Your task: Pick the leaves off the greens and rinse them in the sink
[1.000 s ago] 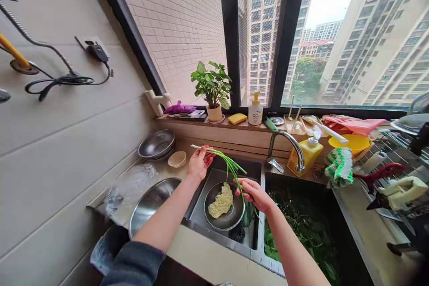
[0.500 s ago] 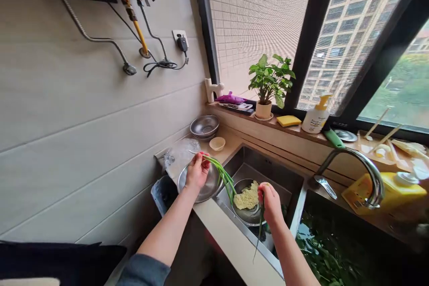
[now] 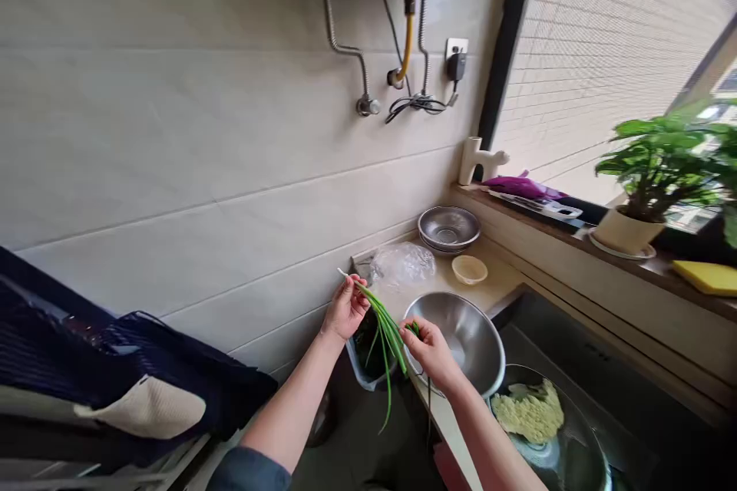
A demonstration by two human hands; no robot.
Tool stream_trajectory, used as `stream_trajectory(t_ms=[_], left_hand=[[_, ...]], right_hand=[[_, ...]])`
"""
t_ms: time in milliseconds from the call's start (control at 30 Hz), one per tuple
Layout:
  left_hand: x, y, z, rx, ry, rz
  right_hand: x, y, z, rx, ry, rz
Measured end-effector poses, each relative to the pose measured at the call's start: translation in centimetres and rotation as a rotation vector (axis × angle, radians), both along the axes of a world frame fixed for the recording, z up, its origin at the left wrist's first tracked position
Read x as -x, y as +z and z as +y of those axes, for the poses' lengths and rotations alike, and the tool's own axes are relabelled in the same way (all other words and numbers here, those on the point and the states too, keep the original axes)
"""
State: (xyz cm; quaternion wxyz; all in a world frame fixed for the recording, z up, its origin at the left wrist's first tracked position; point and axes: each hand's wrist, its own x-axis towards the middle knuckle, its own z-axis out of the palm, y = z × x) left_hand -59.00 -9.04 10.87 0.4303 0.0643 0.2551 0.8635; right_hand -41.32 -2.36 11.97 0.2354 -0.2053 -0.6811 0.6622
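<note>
My left hand is closed on the white root end of a few green onions, whose leaves hang down and to the right. My right hand pinches the green leaves a little lower. Both hands are above a small bin beside the counter's left end, next to a large steel bowl on the counter.
A pan with pale yellow food sits in the sink at lower right. Stacked steel bowls, a small cream bowl and a plastic bag lie on the counter. A potted plant stands on the sill. Dark cloth lies at left.
The view has swung left. Both hands have carried the green onions from above the sink to over the bin beside the counter, and my right hand has come closer to the left.
</note>
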Motion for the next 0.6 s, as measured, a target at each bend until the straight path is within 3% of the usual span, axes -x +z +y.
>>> stream_trajectory(t_ms=[133, 267, 367, 433, 533, 600], left_hand=[[5.7, -1.7, -3.0, 0.059, 0.155, 0.04], [10.8, -3.4, -6.9, 0.09, 0.414, 0.012], [13.3, -4.7, -9.6, 0.151, 0.487, 0.048], [14.1, -5.6, -10.8, 0.197, 0.498, 0.047], [14.7, -6.4, -11.0, 0.278, 0.462, 0.046], [15.1, -6.7, -10.3, 0.338, 0.407, 0.09]], right_hand=[[7.4, -3.0, -0.3, 0.072, -0.248, -0.021], [13.4, -6.3, 0.6, -0.058, -0.422, -0.034], [16.6, -10.1, 0.6, -0.274, -0.332, -0.123], [17.7, -13.3, 0.2, -0.395, -0.212, -0.292], [17.9, -17.7, -0.5, -0.486, -0.081, -0.713], [17.2, -18.8, -0.9, -0.534, -0.06, -0.847]])
